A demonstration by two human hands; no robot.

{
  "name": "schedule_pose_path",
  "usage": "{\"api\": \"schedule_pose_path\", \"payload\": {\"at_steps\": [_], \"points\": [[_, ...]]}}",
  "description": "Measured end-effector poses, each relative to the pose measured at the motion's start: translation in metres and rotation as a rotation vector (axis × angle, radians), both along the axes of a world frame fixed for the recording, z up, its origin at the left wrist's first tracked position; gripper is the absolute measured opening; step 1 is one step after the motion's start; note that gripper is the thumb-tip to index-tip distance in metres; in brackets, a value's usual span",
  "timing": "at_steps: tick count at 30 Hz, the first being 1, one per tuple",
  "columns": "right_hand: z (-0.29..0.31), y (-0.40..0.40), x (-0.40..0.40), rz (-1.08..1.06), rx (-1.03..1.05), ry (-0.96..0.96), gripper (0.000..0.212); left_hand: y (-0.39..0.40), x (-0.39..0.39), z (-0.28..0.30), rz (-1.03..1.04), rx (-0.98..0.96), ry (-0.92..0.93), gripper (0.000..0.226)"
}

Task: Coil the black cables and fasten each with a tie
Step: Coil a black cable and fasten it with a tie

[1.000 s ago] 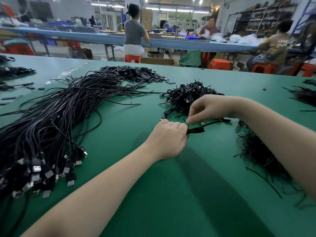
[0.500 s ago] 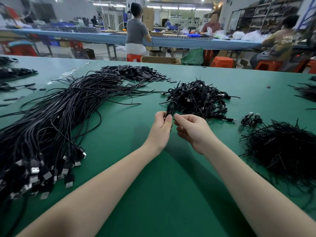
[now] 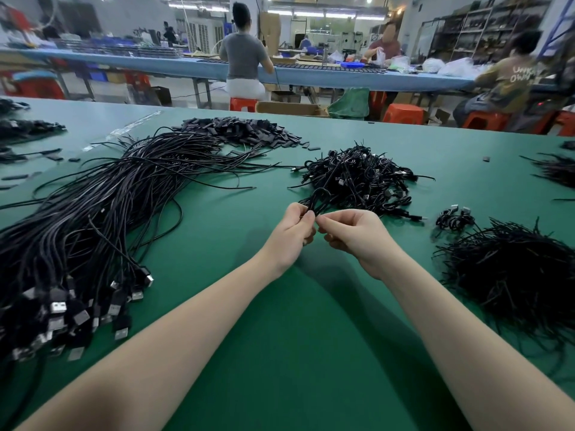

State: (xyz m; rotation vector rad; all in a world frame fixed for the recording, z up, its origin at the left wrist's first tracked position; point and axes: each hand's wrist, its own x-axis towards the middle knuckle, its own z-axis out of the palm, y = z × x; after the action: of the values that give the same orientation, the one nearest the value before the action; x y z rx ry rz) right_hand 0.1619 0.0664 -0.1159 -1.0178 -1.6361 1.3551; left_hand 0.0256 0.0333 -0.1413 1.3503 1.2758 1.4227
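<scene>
Where our two hands meet above the green table (image 3: 280, 353), we pinch one coiled black cable (image 3: 319, 199) between them. Our left hand (image 3: 291, 236) is closed around the lower end of the coil, thumb and fingers pressed together on it, and the loop stands up past the fingertips. Our right hand (image 3: 351, 233) is curled with thumb and forefinger drawn to a point touching the same coil; whether a tie sits between those fingers we cannot tell.

Just beyond the coil lies a heap of finished coiled cables (image 3: 357, 178). Left of the hands, a thick bundle of straight cables (image 3: 102, 213) sweeps across the table, its USB plugs (image 3: 77, 312) gathered at the near end. Beyond that bundle sits a mound of small flat black pieces (image 3: 242, 130). Right of the hands spreads a bristly pile of thin black ties (image 3: 516, 275), and between it and the finished heap rests a small coiled cable (image 3: 454, 217) on its own. More dark bundles lie at the table's far left and far right edges.

Past the table, a long blue workbench (image 3: 186, 65) crosses the room. Three people sit at it on orange stools (image 3: 404, 113), one in a grey top (image 3: 244, 57). Cardboard boxes stand on the floor under it, and shelving (image 3: 479, 29) lines the wall behind the bench's right end.
</scene>
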Motion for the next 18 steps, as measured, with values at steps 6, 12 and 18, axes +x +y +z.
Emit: {"api": "schedule_pose_path", "payload": {"at_steps": [6,12,18], "points": [[-0.009,-0.002,-0.006,-0.229,0.697,-0.268,0.009,0.001,0.007,0.005,0.096,-0.069,-0.003,0.019],[-0.017,-0.002,0.002,-0.177,1.461,-0.620,0.012,-0.008,-0.017,0.049,-0.176,-0.741,0.210,0.039],[-0.019,-0.005,-0.009,-0.227,0.845,-0.225,0.008,-0.005,-0.051,0.060,-0.202,-0.460,0.196,0.041]]}}
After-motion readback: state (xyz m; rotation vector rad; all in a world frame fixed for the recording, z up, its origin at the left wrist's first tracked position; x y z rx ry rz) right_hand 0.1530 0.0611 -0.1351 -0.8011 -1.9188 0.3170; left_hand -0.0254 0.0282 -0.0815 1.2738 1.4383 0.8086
